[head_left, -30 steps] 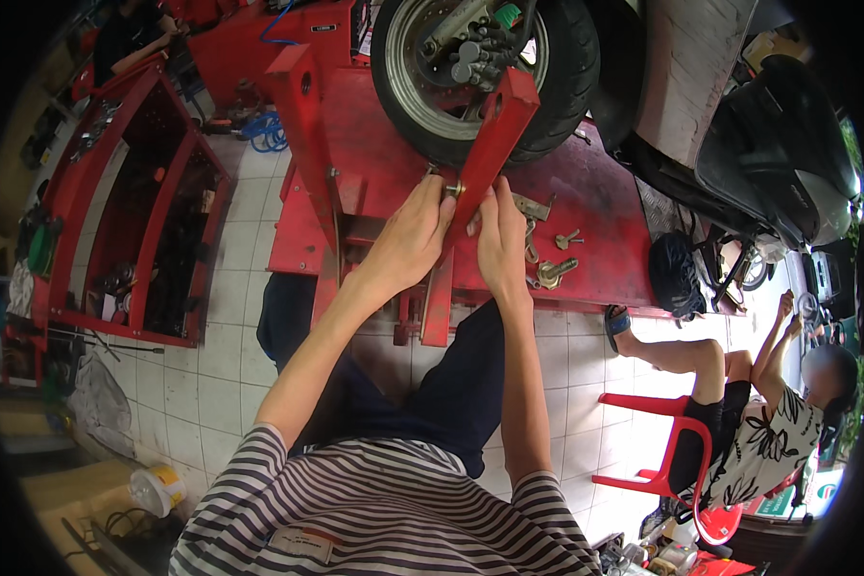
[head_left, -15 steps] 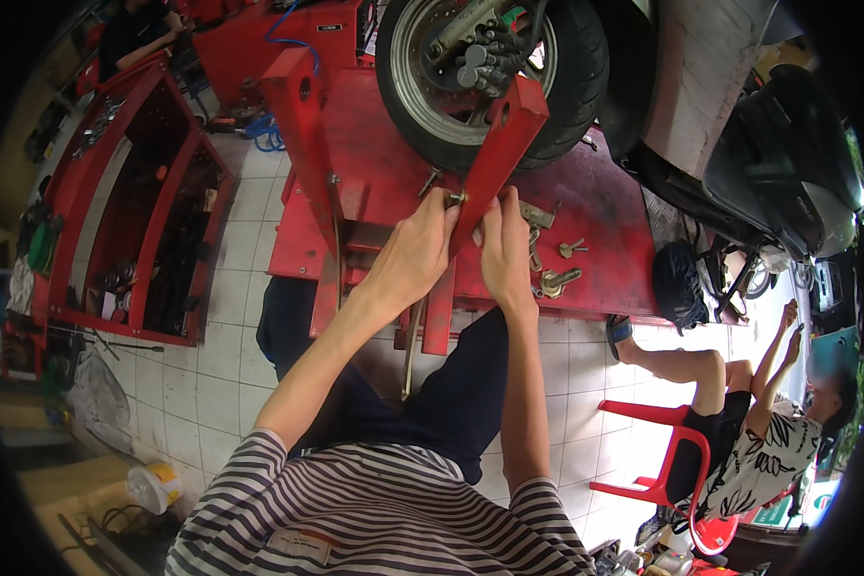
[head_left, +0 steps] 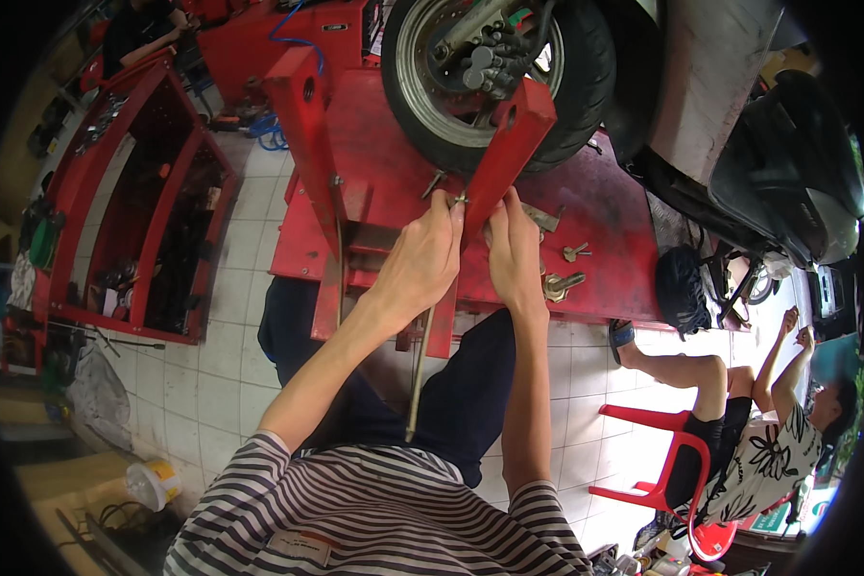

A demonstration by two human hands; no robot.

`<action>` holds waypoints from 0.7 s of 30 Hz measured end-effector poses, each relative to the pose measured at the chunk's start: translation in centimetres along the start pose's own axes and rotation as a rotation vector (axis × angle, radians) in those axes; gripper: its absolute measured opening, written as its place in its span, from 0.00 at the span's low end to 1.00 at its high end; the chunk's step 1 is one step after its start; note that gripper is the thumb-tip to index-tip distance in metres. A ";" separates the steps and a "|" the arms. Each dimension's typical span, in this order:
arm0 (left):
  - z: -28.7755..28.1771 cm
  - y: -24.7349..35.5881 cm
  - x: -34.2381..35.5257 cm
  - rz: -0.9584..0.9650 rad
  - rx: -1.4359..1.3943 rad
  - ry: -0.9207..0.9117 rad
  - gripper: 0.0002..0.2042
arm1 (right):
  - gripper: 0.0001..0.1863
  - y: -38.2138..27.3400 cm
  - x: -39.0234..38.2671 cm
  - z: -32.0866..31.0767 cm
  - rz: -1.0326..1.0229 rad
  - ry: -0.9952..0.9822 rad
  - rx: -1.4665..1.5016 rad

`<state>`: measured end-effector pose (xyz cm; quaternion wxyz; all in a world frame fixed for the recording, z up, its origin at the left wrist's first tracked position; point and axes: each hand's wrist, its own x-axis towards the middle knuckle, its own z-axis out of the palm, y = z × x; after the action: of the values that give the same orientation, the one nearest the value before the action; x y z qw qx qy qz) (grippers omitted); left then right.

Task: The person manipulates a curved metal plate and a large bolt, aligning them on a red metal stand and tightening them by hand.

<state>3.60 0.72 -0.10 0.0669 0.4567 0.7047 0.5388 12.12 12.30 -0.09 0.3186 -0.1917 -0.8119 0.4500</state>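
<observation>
My left hand (head_left: 429, 248) has its fingers pinched at a small metal fastener (head_left: 459, 201) on the red upright arm (head_left: 518, 130) of a steel stand. My right hand (head_left: 512, 245) is closed around the far side of that arm, fingertips partly hidden. A long thin metal rod (head_left: 416, 384) hangs below my left hand over my lap. A second red upright (head_left: 312, 144) stands to the left. On the red platform (head_left: 614, 230) behind lie a loose bolt (head_left: 434, 182), a flat bracket (head_left: 545, 215) and brass-coloured fittings (head_left: 564, 281). A scooter's front wheel (head_left: 427, 115) rests there.
A red tool cart (head_left: 139, 288) stands at left on the tiled floor, with another person (head_left: 144, 24) behind it. At right, a person (head_left: 758, 442) sits on a red plastic chair (head_left: 682, 466) below the scooter's dark body (head_left: 787, 173). A white bucket (head_left: 149, 485) is at lower left.
Both hands have moved slightly down and right along the stand's arm. The long rod has come into view hanging below my left hand. The view has shifted slightly.
</observation>
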 end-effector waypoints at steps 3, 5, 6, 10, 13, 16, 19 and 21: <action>-0.2 0.8 -0.1 -0.084 -0.031 -0.022 0.13 | 0.15 -0.5 -0.2 0.4 0.057 0.023 0.015; -0.3 1.2 0.0 -0.116 -0.061 -0.034 0.14 | 0.14 -0.2 -0.3 0.4 0.088 0.005 0.075; -0.3 1.2 -0.1 -0.115 -0.074 -0.035 0.14 | 0.14 -0.1 -0.4 0.4 0.104 -0.003 0.105; -0.1 1.1 -0.1 -0.121 -0.076 -0.019 0.15 | 0.10 0.2 -2.1 0.5 0.062 0.037 0.040; -0.1 0.7 -0.4 -0.092 -0.099 -0.019 0.16 | 0.08 -0.5 -4.7 0.9 0.060 0.041 -0.015; -0.3 0.7 -0.3 -0.079 -0.094 -0.015 0.16 | 0.08 -0.6 -5.2 1.4 -0.002 0.096 -0.005; -0.3 0.6 -0.1 -0.089 -0.093 -0.010 0.15 | 0.14 -0.4 -2.1 1.1 0.119 0.094 0.151; -0.3 0.8 -0.2 -0.081 -0.091 -0.026 0.16 | 0.19 -0.5 -1.1 1.2 0.059 0.071 0.101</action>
<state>3.94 0.37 0.59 0.1185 0.4313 0.6966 0.5610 12.03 10.68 -0.53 0.3432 -0.2151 -0.7703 0.4926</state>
